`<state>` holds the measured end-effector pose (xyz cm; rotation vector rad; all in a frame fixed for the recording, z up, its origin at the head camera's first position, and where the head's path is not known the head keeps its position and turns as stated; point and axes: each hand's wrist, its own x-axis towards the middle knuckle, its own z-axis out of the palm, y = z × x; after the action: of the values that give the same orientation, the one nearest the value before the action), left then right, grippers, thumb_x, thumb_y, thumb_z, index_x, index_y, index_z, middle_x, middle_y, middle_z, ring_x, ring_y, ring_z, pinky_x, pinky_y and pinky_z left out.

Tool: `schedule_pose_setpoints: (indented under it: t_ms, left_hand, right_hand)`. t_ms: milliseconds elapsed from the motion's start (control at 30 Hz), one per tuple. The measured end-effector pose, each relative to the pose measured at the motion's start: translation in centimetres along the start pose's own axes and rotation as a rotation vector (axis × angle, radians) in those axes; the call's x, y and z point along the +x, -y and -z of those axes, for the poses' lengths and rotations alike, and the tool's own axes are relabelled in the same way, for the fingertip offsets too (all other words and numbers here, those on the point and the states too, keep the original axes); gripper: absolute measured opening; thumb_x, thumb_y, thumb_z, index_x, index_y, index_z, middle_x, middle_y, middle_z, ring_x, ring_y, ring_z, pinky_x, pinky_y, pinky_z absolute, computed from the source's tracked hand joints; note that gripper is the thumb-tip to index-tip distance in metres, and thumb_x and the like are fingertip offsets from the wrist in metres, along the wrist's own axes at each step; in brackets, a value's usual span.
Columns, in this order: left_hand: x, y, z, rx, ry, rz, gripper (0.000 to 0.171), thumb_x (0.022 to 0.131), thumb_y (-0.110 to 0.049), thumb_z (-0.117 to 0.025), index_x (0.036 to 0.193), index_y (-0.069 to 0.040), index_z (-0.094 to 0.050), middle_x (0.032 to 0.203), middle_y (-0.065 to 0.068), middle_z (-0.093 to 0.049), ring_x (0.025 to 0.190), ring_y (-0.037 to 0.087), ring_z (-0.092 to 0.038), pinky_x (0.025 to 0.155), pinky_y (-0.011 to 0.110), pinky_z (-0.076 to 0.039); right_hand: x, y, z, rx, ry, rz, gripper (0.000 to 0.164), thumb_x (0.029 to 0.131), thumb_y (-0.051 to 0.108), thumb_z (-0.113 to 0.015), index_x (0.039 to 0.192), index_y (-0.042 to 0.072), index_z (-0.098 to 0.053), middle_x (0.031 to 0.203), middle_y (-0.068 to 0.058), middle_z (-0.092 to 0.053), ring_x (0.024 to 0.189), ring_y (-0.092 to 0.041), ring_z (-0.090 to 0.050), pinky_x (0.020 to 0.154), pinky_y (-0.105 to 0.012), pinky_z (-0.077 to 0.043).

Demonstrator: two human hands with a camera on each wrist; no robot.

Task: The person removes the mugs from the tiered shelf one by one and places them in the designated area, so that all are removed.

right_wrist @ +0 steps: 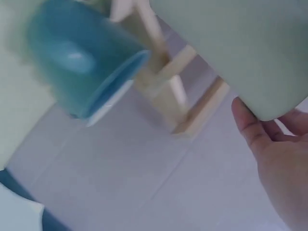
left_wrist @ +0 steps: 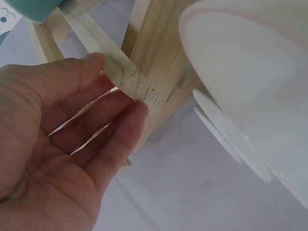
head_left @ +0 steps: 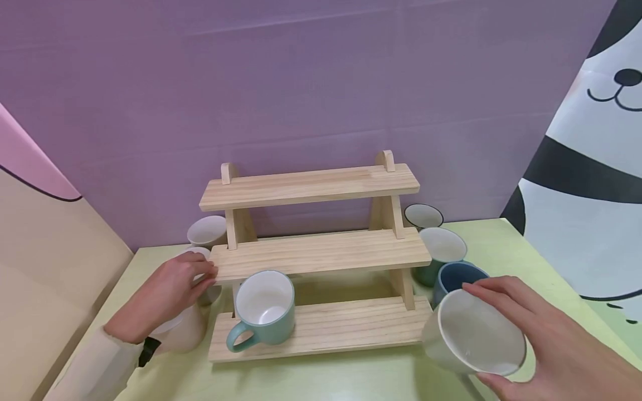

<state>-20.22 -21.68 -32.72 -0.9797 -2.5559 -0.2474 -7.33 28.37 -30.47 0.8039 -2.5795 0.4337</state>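
A three-tier wooden shelf (head_left: 326, 253) stands in the middle of the table. My left hand (head_left: 173, 292) pinches the left end of its middle board between thumb and fingers; the left wrist view shows this board end (left_wrist: 126, 77) close up. My right hand (head_left: 557, 345) grips a pale green mug (head_left: 478, 334) with a white inside, tilted with its mouth toward me, in front of the shelf's right end. On the bottom board, at the left, a teal mug (head_left: 273, 312) stands upright, its handle toward the front left.
Beside the shelf's right end are a blue mug (head_left: 458, 278), a dark green mug (head_left: 441, 250) and a dark-rimmed white mug (head_left: 423, 216). Several pale mugs (head_left: 207, 231) stand at its left, partly behind my left hand. A purple backdrop (head_left: 311, 83) hangs behind the table.
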Motion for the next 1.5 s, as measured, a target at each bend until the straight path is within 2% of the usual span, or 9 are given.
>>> schedule_pose_setpoints:
  t_ms: [200, 333, 800, 933, 1033, 1100, 1200, 1333, 1500]
  left_hand:
    - [-0.2, 0.0, 0.2, 0.004, 0.007, 0.021, 0.014, 0.074, -0.002, -0.079, 0.086, -0.004, -0.072, 0.084, 0.001, -0.065, 0.077, 0.017, -0.059, 0.068, 0.034, -0.052]
    - [-0.2, -0.1, 0.1, 0.004, 0.018, 0.029, 0.014, 0.074, -0.003, -0.079, 0.086, -0.005, -0.072, 0.084, 0.001, -0.065, 0.077, 0.017, -0.059, 0.068, 0.034, -0.052]
    - [-0.4, -0.2, 0.0, 0.005, 0.043, 0.061, 0.013, 0.074, -0.003, -0.079, 0.086, -0.005, -0.072, 0.083, 0.0, -0.064, 0.076, 0.016, -0.058, 0.068, 0.034, -0.051]
    - [-0.5, -0.1, 0.0, 0.0, 0.04, 0.064, 0.014, 0.074, -0.002, -0.079, 0.086, -0.005, -0.072, 0.084, -0.001, -0.064, 0.075, 0.016, -0.058, 0.067, 0.033, -0.051]
    - [-0.5, -0.2, 0.0, 0.001, 0.042, 0.063, 0.014, 0.074, -0.002, -0.079, 0.086, -0.004, -0.072, 0.084, 0.0, -0.064, 0.076, 0.017, -0.058, 0.067, 0.033, -0.052]
    - [-0.5, -0.2, 0.0, 0.005, 0.043, 0.06, 0.014, 0.074, -0.002, -0.079, 0.086, -0.004, -0.072, 0.084, 0.001, -0.064, 0.076, 0.017, -0.058, 0.067, 0.034, -0.052]
    - [-0.3, -0.3, 0.0, 0.008, 0.041, 0.061, 0.014, 0.074, -0.002, -0.079, 0.086, -0.004, -0.072, 0.084, 0.001, -0.064, 0.076, 0.017, -0.058, 0.067, 0.034, -0.052]
    - [-0.1, -0.4, 0.1, 0.008, 0.035, 0.064, 0.015, 0.074, -0.002, -0.079, 0.086, -0.004, -0.072, 0.084, 0.001, -0.064, 0.075, 0.016, -0.059, 0.067, 0.033, -0.052]
    - [0.0, -0.5, 0.2, 0.006, 0.034, 0.063, 0.015, 0.073, -0.002, -0.079, 0.087, -0.004, -0.072, 0.084, 0.001, -0.065, 0.076, 0.016, -0.059, 0.067, 0.034, -0.052]
  right_hand:
    - [-3.0, -1.7, -1.1, 0.048, 0.179, -0.191, 0.1, 0.047, 0.061, -0.086, 0.134, 0.03, -0.048, 0.124, 0.016, -0.038, 0.093, -0.005, -0.047, 0.061, -0.024, -0.048]
    - [-4.6, -3.2, -2.1, 0.057, 0.245, -0.262, 0.101, 0.047, 0.062, -0.085, 0.134, 0.03, -0.046, 0.124, 0.015, -0.036, 0.093, -0.007, -0.048, 0.062, -0.025, -0.048]
    - [-6.1, -3.7, -3.6, 0.018, 0.107, -0.257, 0.094, 0.049, 0.059, -0.087, 0.13, 0.028, -0.051, 0.118, 0.015, -0.043, 0.092, -0.004, -0.046, 0.059, -0.024, -0.048]
    - [-5.7, -4.0, -3.6, 0.042, 0.109, -0.254, 0.086, 0.052, 0.057, -0.086, 0.127, 0.03, -0.052, 0.117, 0.014, -0.046, 0.097, 0.001, -0.036, 0.06, -0.023, -0.048]
    - [-5.7, -4.3, -3.6, 0.064, 0.157, -0.317, 0.085, 0.056, 0.057, -0.084, 0.128, 0.027, -0.051, 0.117, 0.009, -0.047, 0.098, -0.002, -0.036, 0.059, -0.022, -0.048]
    - [-5.8, -4.5, -3.6, 0.086, 0.203, -0.377, 0.087, 0.058, 0.057, -0.083, 0.131, 0.023, -0.049, 0.119, 0.003, -0.047, 0.1, -0.009, -0.041, 0.06, -0.025, -0.05]
    - [-6.0, -4.8, -3.6, 0.104, 0.258, -0.454, 0.09, 0.061, 0.058, -0.081, 0.135, 0.019, -0.046, 0.126, -0.006, -0.046, 0.101, -0.024, -0.048, 0.067, -0.041, -0.054]
    - [-6.3, -5.3, -3.4, 0.095, 0.258, -0.471, 0.093, 0.061, 0.056, -0.081, 0.136, 0.015, -0.045, 0.132, -0.012, -0.042, 0.105, -0.036, -0.05, 0.073, -0.062, -0.047]
    - [-6.4, -5.7, -3.2, 0.084, 0.253, -0.46, 0.09, 0.061, 0.054, -0.082, 0.134, 0.015, -0.047, 0.132, -0.011, -0.043, 0.107, -0.036, -0.049, 0.074, -0.063, -0.046]
